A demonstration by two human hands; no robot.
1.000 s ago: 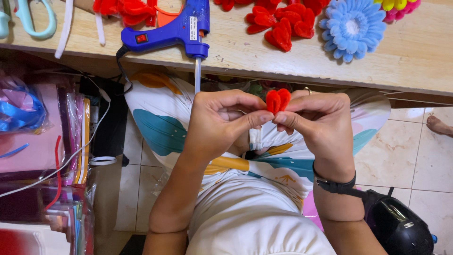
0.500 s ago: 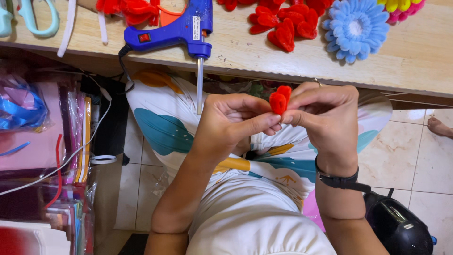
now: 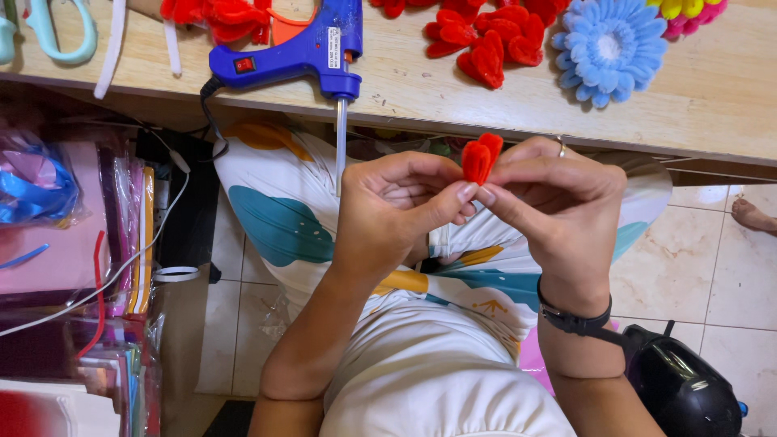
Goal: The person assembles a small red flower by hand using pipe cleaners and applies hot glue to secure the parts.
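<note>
Compared with a second ago, I see the small red fuzzy chenille heart piece [image 3: 481,159] turned: it showed its two lobes face-on then, and now it stands narrower, edge-on and tilted, lifted slightly toward the desk edge. I judge the piece is being rotated and pressed into shape between the fingertips, not yet set down.

On the far left, stacked coloured sheets in plastic sleeves [image 3: 73,267] crowd the floor side, so there is little room that way. Next, the blue hot glue gun [image 3: 299,53] lies on the light wooden tabletop [image 3: 405,93], its clear glue stick hanging past the edge just left of my hands (close enough to brush).

My left hand [image 3: 388,214] is closed, thumb and forefinger pinching the heart's base. My right hand [image 3: 558,206] is closed too, fingertips meeting the left's on the same piece, held over the lap just below the table edge.

Above on the table sit more red chenille hearts [image 3: 486,44] and a pale blue chenille flower [image 3: 611,44]. Rightward, tiled floor [image 3: 696,235] offers open room.
</note>
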